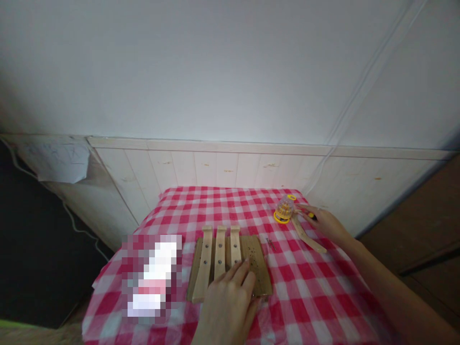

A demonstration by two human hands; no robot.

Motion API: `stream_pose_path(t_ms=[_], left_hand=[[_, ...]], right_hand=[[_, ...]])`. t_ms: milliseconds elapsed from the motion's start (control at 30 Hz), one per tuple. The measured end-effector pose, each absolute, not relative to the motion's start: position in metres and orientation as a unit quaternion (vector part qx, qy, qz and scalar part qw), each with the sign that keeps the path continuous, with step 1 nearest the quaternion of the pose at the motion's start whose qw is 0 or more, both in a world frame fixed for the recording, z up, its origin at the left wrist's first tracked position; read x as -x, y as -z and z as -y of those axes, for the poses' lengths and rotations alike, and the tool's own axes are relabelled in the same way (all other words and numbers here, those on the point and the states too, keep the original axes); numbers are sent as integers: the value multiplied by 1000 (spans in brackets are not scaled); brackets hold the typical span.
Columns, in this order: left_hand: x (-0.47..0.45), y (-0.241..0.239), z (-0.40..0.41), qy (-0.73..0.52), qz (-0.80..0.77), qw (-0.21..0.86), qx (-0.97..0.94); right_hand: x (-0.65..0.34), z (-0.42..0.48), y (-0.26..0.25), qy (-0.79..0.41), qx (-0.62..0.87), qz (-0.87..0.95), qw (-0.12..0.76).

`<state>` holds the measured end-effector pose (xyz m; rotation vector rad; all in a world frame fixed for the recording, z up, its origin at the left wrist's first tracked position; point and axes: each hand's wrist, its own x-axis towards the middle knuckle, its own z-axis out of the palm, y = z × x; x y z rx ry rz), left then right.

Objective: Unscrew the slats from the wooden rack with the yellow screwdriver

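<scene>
My left hand (230, 299) lies over the lower part of a wooden board (264, 273), its fingers stretched out and touching it. Three curved wooden strips (220, 254) are fixed side by side on the board with dark screws. Bare holes dot the board's right part. At the far right, my right hand (321, 223) is closed around a small screwdriver (312, 216) with a yellow and black handle. Its fingertips are beside a clear, yellow-rimmed screwdriver bit holder (285, 210). A loose curved wooden strip (307, 238) lies just below that hand.
A few loose screws (270, 244) lie right of the board. On the left of the red-and-white checked tablecloth (215, 203) is a blurred-out white object (158, 268). A white panelled wall (247, 165) borders the table's back edge.
</scene>
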<state>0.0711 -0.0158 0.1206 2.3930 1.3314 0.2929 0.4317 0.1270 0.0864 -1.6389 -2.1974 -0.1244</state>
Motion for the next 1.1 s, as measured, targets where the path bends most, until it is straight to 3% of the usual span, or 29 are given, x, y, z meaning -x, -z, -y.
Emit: stream_pose_path(t_ms=[233,400,500,633,1100], left_hand=[[-49,-106,20,-190,-410,80,-888],[-17,-95,23,-214,-443,35,-870],[-16,-101,22,-187,-488,76,-849],[-28,-115,20,-131,-499,146,-844],[-32,-110,15,-149,-490,219,-831]], right_hand=[[-408,-83,-120,41,577,777,249],[-334,-41,-146,-49,481,788,380],[-286,-29,-155,-148,402,784,450],[-237,-36,-155,-282,341,763,470],[-199,-74,-103,-266,333,747,511]])
